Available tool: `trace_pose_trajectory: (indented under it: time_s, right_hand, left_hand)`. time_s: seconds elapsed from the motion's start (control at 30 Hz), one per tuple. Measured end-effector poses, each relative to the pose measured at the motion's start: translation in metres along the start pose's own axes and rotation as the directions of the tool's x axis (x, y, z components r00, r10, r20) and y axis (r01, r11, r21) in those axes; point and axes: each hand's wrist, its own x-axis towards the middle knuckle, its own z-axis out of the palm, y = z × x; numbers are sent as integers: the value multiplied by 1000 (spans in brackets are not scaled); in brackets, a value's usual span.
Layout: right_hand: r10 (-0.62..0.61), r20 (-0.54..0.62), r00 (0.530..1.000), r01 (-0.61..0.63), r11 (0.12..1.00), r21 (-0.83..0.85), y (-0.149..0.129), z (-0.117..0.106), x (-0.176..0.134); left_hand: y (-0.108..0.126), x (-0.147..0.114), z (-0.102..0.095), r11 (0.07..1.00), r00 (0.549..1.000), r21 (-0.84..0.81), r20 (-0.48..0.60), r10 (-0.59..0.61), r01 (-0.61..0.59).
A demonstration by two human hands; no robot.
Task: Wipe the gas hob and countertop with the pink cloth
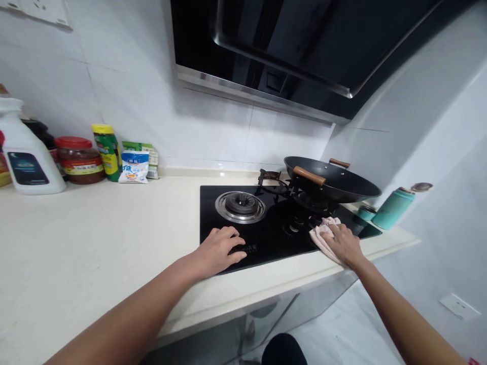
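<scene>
Right hand (345, 244) bunched over a pale cloth (321, 242) — fingers closed on it, right there at the front edge of the black cooktop (274, 244), beside the knobs (294, 226). Left hand (217, 249) holds nothing, fingers loosely spread at the cooktop's front left — fingertip contact, can't tell. Beyond the cloth, a black wok (338, 180) sits over the right burner.

The packet (133, 167) bore the large blue character 低 on white; the smaller white characters on its blue band were too blurred to read. Greenish characters stood near the front edge of the stove (266, 230), too faint to make out. Labels on the jar (80, 165), spray bottle (30, 152) and green bottle (108, 154) were likewise illegible.
</scene>
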Motion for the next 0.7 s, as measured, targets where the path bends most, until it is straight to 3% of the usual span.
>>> trace_pose_trajectory:
  time_s: [0.2,0.33,0.57,0.7]
  right_hand:
    - [-29,-53,998,28,1000,-4,-32,-18,-34]
    - [-121,-112,986,127,991,46,-54,-30,-55]
    - [-317,-237,918,359,919,163,-119,-51,-87]
    - [-434,-270,859,503,811,298,-162,-68,-111]
  left_hand:
    - [4,0,-3,999,1000,-30,12,-16,16]
    - [5,0,-4,999,1000,-44,2,-7,7]
    - [7,0,-5,999,999,-43,9,-32,32]
    - [4,3,-8,993,998,-98,2,-69,69]
